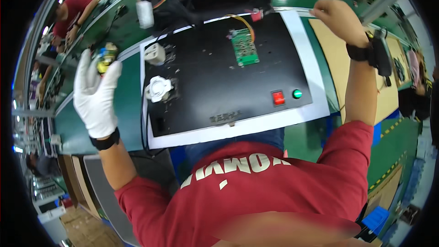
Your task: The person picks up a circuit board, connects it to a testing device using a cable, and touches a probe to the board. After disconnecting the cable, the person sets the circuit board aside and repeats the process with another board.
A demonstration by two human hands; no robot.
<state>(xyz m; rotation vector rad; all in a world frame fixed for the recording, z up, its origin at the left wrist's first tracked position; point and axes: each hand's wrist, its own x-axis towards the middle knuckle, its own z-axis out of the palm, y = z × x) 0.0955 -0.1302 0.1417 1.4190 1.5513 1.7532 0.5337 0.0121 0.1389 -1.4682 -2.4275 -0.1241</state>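
My left hand [97, 103], in a white glove, is raised over the left of the bench. Its thumb and fingers are around a small yellow-and-black electronic part [106, 59], which is blurred. My right hand [337, 18] is bare and held up beyond the far right corner of a black panel [201, 82]. Its fingers are curled together, and whatever they may hold is hidden. A green circuit board [244, 48] with wires at its far end lies on the panel. At the panel's near right are a red rocker switch [278, 98] and a green button [297, 93].
A white socket block [155, 54] and a white round fitting [159, 88] stand on the panel's left side. Cables and a white plug-like piece [145, 14] hang at the back. Cardboard [327, 50] lies to the right. Another person [75, 11] sits at far left.
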